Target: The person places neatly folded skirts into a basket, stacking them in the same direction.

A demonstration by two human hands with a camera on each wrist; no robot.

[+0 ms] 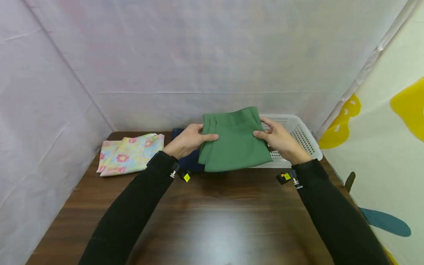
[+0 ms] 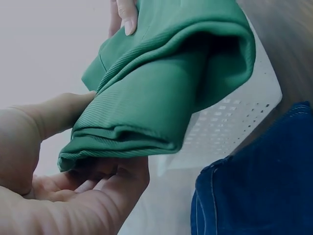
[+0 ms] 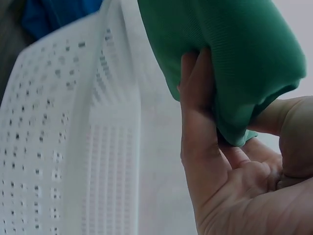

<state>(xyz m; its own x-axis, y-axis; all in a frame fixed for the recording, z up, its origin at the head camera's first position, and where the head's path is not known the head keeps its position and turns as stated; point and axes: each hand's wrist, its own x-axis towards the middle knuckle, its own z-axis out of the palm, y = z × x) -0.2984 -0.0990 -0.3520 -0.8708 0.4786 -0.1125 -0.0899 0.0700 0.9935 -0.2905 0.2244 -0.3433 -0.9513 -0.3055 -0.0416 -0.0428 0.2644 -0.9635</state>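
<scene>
A folded green garment (image 1: pixel 235 141) is held up between both hands, above the table and in front of a white basket. My left hand (image 1: pixel 192 140) grips its left side, thumb on top and fingers underneath; the left wrist view shows the stacked folds between them. On the opposite side my right hand (image 1: pixel 278 140) pinches the edge, with the thumb over the cloth and the fingers beneath. In the right wrist view the green cloth (image 3: pixel 234 63) droops over those fingers. Behind the left hand lies a folded dark blue garment (image 2: pixel 259 181), partly hidden in the head view.
The white perforated basket (image 1: pixel 303 134) stands at the table's back right, against the curtain wall. A folded floral cloth (image 1: pixel 135 154) lies at the back left. Brown wooden tabletop (image 1: pixel 212 221) stretches toward the front, with a pale curtain (image 1: pixel 212 55) behind.
</scene>
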